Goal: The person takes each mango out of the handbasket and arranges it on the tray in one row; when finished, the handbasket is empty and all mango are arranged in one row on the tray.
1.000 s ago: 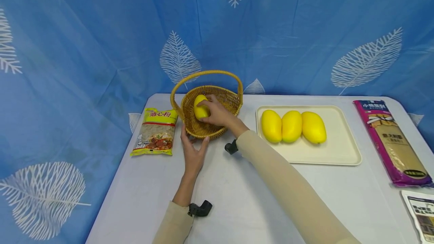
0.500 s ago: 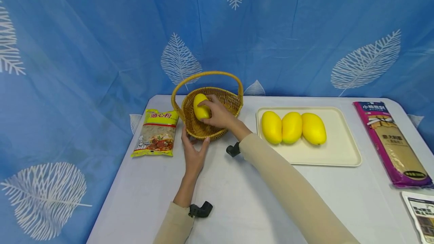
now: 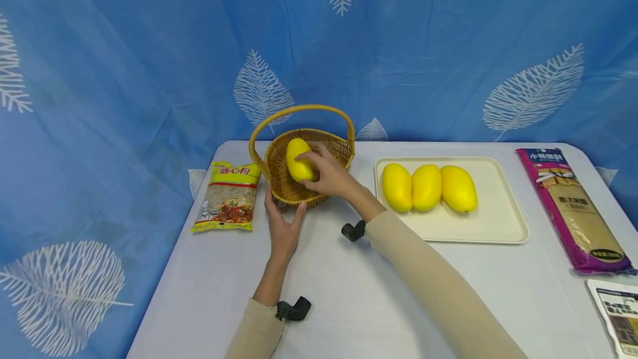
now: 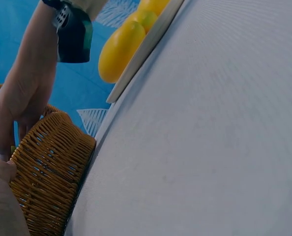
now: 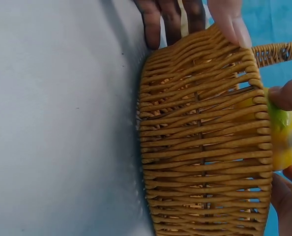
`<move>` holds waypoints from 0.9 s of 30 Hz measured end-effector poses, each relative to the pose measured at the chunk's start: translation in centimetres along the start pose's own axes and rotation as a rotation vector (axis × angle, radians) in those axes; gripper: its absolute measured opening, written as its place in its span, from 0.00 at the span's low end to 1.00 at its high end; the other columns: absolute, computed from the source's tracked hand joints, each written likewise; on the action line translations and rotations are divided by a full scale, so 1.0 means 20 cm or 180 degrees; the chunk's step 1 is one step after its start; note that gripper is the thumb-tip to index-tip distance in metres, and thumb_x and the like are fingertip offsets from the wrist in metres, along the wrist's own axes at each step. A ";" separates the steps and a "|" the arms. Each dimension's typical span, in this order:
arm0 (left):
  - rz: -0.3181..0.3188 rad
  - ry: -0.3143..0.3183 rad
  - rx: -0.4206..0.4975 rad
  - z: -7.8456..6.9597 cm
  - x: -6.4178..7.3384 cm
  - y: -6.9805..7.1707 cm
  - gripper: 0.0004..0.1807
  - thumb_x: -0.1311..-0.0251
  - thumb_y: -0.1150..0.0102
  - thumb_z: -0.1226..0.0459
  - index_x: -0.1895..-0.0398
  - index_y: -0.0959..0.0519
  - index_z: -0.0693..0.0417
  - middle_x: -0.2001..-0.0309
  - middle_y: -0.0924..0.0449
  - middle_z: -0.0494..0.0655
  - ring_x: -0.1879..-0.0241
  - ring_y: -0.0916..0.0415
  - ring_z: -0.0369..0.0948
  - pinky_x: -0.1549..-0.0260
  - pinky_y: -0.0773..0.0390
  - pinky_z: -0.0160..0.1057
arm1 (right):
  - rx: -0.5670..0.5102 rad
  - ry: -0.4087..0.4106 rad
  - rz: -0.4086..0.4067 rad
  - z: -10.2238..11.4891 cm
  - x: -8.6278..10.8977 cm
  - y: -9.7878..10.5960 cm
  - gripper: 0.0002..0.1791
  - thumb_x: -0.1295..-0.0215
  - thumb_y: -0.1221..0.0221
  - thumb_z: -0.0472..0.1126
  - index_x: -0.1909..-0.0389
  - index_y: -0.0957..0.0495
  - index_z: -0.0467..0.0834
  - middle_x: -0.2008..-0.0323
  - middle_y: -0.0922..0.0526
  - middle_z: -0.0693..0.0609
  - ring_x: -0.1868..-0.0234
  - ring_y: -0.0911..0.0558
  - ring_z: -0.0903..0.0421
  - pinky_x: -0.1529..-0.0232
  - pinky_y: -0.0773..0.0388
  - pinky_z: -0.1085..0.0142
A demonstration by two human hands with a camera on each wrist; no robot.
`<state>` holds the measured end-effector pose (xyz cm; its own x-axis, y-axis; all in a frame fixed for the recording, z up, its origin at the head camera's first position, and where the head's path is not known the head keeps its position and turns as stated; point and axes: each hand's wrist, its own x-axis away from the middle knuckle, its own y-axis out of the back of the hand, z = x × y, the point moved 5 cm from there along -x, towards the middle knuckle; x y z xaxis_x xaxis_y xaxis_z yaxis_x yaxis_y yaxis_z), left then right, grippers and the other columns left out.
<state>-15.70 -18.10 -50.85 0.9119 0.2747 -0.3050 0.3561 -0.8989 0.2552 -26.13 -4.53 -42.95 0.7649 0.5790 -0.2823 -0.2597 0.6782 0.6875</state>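
Note:
A wicker basket with an arched handle stands near the table's back edge. My right hand grips a yellow mango inside it, thumb and fingers on either side. In the right wrist view the mango shows green near its top and sits partly behind the woven wall. My left hand holds the basket's near left side, thumb at the rim and fingers against the outer wall.
A cream tray with three mangoes lies right of the basket. Left of it is a yellow pasta bag. A purple noodle pack and a printed packet lie at the right edge. A blue curtain hangs behind.
My right hand has shifted slightly toward me and to the right, with the mango tilting a little in its grip. The left hand stays on the basket.

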 end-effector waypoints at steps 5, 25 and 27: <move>0.0021 -0.0041 0.0005 -0.09 0.00 0.01 0.49 0.36 0.38 0.65 0.23 0.61 0.60 0.25 0.55 0.64 0.38 0.39 0.63 0.45 0.32 0.62 | -0.0025 0.0140 -0.0093 0.03 0.06 0.03 0.26 0.43 0.31 0.41 0.43 0.24 0.47 0.29 0.42 0.39 0.34 0.30 0.41 0.42 0.23 0.53; -0.0028 -0.0036 -0.0114 0.00 0.00 0.00 0.49 0.36 0.38 0.59 0.21 0.60 0.48 0.24 0.54 0.55 0.35 0.39 0.53 0.45 0.32 0.53 | -0.0191 0.0393 -0.0418 0.03 0.29 0.17 0.27 0.45 0.30 0.39 0.44 0.24 0.46 0.28 0.44 0.40 0.38 0.27 0.47 0.52 0.19 0.59; -0.0033 -0.0028 -0.0123 0.00 0.00 -0.01 0.49 0.35 0.38 0.59 0.21 0.61 0.48 0.23 0.55 0.55 0.34 0.40 0.52 0.44 0.32 0.52 | -0.0259 0.0423 -0.0449 0.03 0.32 0.20 0.27 0.46 0.30 0.37 0.44 0.24 0.45 0.28 0.44 0.39 0.37 0.28 0.45 0.52 0.18 0.58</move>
<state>-15.72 -17.97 -51.01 0.9064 0.2807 -0.3157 0.3732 -0.8822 0.2871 -21.96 1.60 -41.63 0.7140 0.5267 -0.4614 -0.2064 0.7880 0.5801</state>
